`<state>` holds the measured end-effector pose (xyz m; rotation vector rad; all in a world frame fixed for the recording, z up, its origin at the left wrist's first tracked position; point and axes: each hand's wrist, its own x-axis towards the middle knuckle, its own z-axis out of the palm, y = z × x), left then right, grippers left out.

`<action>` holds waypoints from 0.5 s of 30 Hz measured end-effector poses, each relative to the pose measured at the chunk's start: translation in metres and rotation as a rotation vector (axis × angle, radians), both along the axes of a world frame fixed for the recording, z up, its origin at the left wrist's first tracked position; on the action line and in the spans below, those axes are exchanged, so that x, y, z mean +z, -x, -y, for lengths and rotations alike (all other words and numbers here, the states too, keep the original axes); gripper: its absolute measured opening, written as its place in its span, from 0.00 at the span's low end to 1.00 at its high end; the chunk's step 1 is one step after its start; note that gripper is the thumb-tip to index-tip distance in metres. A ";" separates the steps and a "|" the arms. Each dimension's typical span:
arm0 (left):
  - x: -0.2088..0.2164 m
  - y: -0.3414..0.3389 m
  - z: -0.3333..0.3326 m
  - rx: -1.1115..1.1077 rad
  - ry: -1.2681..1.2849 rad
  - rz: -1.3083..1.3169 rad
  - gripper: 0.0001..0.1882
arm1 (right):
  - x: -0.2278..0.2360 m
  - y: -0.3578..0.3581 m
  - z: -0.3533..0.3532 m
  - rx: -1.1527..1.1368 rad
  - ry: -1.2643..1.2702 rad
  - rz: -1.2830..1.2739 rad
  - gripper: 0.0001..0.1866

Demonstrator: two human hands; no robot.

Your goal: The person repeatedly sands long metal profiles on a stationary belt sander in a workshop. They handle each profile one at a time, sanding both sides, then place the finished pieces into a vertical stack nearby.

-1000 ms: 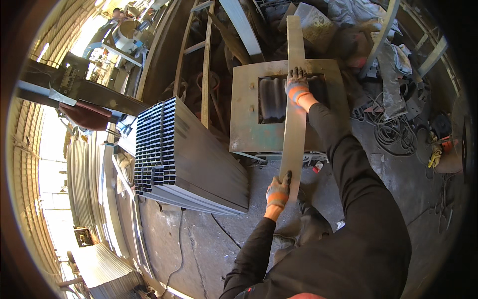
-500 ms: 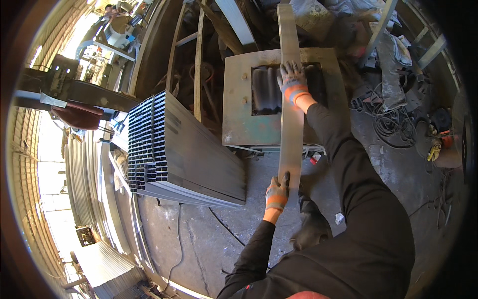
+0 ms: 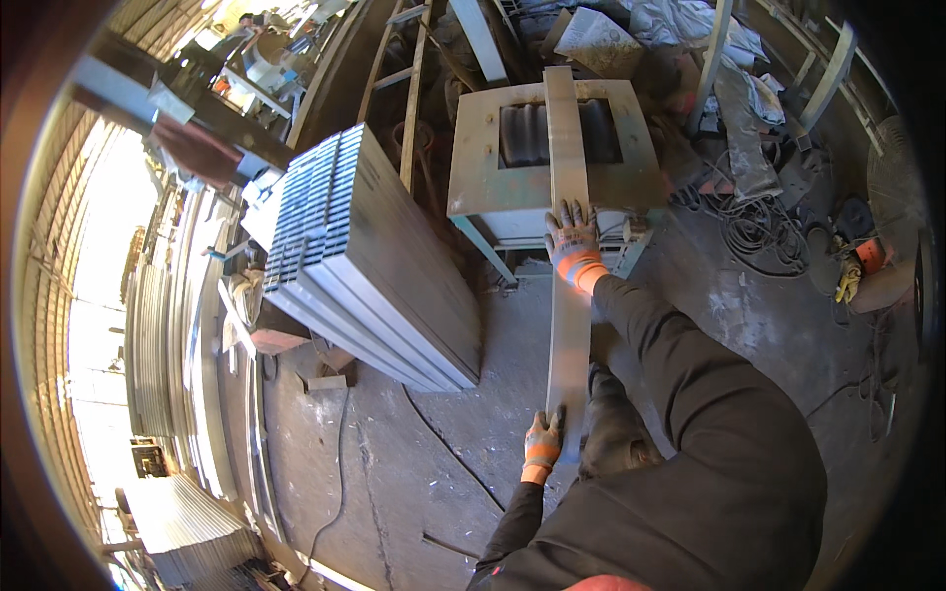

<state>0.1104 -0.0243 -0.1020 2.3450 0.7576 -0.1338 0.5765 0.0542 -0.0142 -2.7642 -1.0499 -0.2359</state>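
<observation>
A long, flat grey metal bar stretches away from me, its far part lying across a worn grey-green machine with a dark opening in its top. My left hand, in an orange and grey glove, grips the bar's near end at its left edge, thumb on top; the fingers beneath are partly hidden. Further up, my gloved right hand rests flat on the bar with its fingers spread, just before the machine's near edge.
To the left stands a tall stack of rectangular metal tubes. Coiled cables lie on the floor at the right, near yellow gloves. A dark cable crosses the floor. Long metal sheets are stacked at far left.
The bar has come back toward me, its far end now on the machine top. Both hands have moved nearer with it; the machine appears farther off and my view has shifted.
</observation>
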 end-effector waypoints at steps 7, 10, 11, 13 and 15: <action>0.010 0.151 0.072 0.018 0.053 0.029 0.33 | 0.007 0.151 0.069 0.042 0.059 -0.007 0.32; 0.022 0.182 0.088 0.276 0.243 -0.095 0.41 | 0.000 0.195 0.082 0.038 0.064 -0.050 0.30; 0.028 0.191 0.093 0.370 0.319 -0.177 0.44 | -0.004 0.205 0.087 0.050 0.021 -0.054 0.30; 0.038 0.203 0.100 0.414 0.325 -0.251 0.45 | -0.008 0.224 0.095 0.049 0.043 -0.115 0.30; 0.050 0.211 0.107 0.428 0.311 -0.310 0.46 | -0.009 0.237 0.101 0.039 0.016 -0.144 0.31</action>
